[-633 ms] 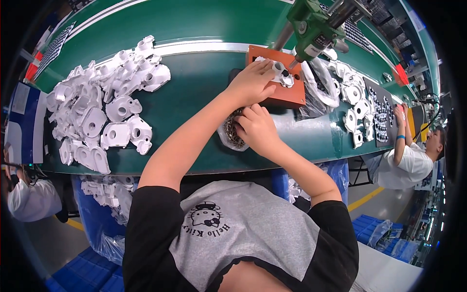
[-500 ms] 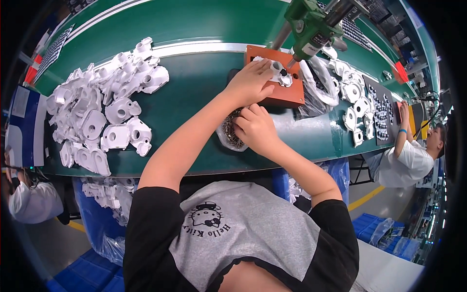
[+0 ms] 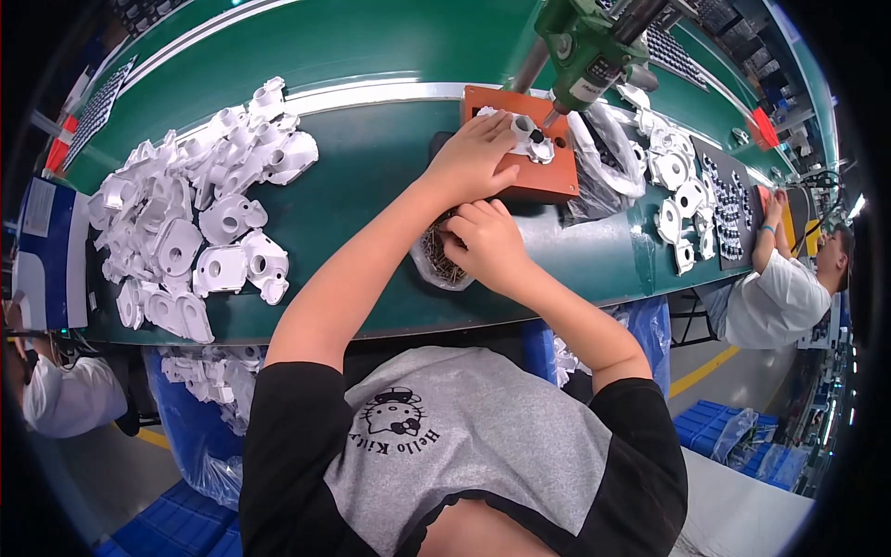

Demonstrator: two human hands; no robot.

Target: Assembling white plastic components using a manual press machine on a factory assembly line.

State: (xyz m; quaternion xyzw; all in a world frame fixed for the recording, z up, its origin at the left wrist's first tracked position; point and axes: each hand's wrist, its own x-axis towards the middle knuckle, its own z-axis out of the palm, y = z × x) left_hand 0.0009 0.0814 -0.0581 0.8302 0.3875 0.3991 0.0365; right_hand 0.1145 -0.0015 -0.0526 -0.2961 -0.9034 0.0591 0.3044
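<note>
My left hand [image 3: 471,162] lies with outstretched fingers over a white molded part [image 3: 522,125] that sits on an orange fixture block [image 3: 548,184]. Its thumb is spread away toward me, and the fingers hide the part's left end. A small black piece [image 3: 536,136] shows on the part's right side. Just nearer to me, my right hand [image 3: 490,243] is closed, fingertips bent together over a clear-lined container [image 3: 429,271] of small metal screws or pins. What those fingertips hold, if anything, is hidden. Above the block hangs the tip of a green press-like machine [image 3: 580,56].
Many white parts [image 3: 176,241] are heaped on the green bench at left. A plastic bag [image 3: 608,172] and more white parts [image 3: 689,198] lie right of the block. A dark sheet [image 3: 729,209] with small pieces is farther right, where another person [image 3: 775,302] works.
The view has shifted slightly. My left hand stays on the white part, and my right fingers have moved a little within the container.
</note>
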